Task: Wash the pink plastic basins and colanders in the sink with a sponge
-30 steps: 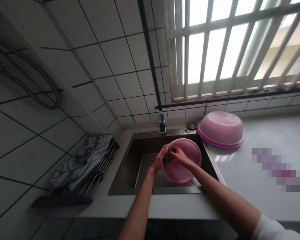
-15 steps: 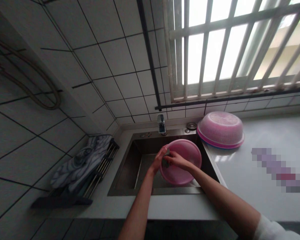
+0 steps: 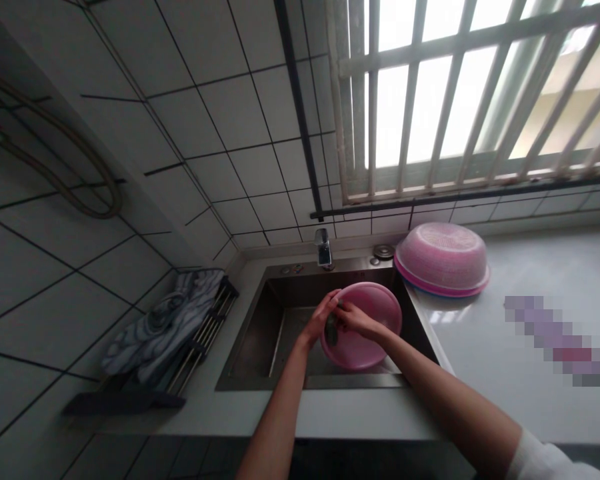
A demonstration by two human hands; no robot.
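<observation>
A pink basin is tilted inside the steel sink, its opening facing up toward me. At its left rim, my left hand is closed, holding the basin's edge. My right hand reaches inside the basin, fingers closed on a dark grey-green scrubbing pad. That pad lies against the basin's inner left wall, close to my left fingers. Its exact kind is hard to make out, and my fingers cover part of it.
Behind the sink stands a faucet. An upturned pink strainer basket sits on the right counter, near a blurred-out patch. To the left, a grey patterned cloth lies over a dark rack. A hose hangs on the left wall.
My right fingers have shifted slightly up toward the rim. More of the dark pad shows below them. The basin has tipped very slightly, with my left hand still at its edge.
</observation>
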